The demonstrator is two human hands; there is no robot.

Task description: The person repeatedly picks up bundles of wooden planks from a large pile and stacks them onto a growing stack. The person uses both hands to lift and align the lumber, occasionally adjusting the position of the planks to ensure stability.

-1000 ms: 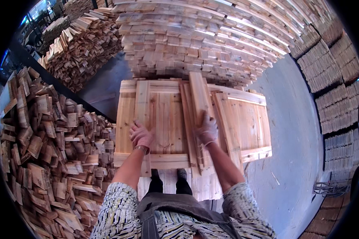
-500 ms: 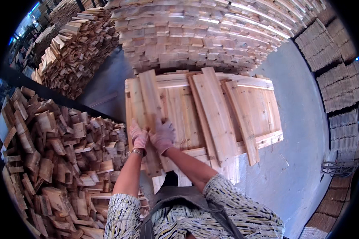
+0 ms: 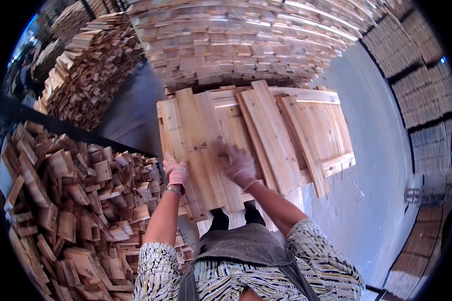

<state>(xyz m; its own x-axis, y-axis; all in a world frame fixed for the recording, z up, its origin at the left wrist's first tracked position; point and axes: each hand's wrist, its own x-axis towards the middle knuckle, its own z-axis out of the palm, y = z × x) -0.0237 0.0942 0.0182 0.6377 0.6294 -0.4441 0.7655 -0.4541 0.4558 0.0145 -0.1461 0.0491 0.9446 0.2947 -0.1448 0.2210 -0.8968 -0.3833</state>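
Note:
Both hands wear pale pinkish gloves. My left hand (image 3: 176,171) rests at the left edge of several long planks, fingers stretched out and thumb apart. My right hand (image 3: 240,168) is smeared by motion over the right side of these planks; its finger shape and any contact are unclear. Under and beside the hands, a pale plank (image 3: 198,145) lies lengthwise among others, their near ends overhanging. To the right, a wide plank (image 3: 271,135) overlaps a darker one, and a narrower plank (image 3: 306,145) lies slanted. All rest on a wooden panel (image 3: 331,125) with crosswise battens.
A tall stack of boards (image 3: 236,45) stands right behind the panel. At the left lies a heap of short wood offcuts (image 3: 80,200), with another wood pile (image 3: 90,70) beyond a dark bar (image 3: 60,123). Bundled stacks (image 3: 412,95) line the right side across the grey floor (image 3: 371,150).
My right hand has moved right, away from my left hand. The planks between them now lie spread wider across the panel's left part. My left hand stays nearly in place.

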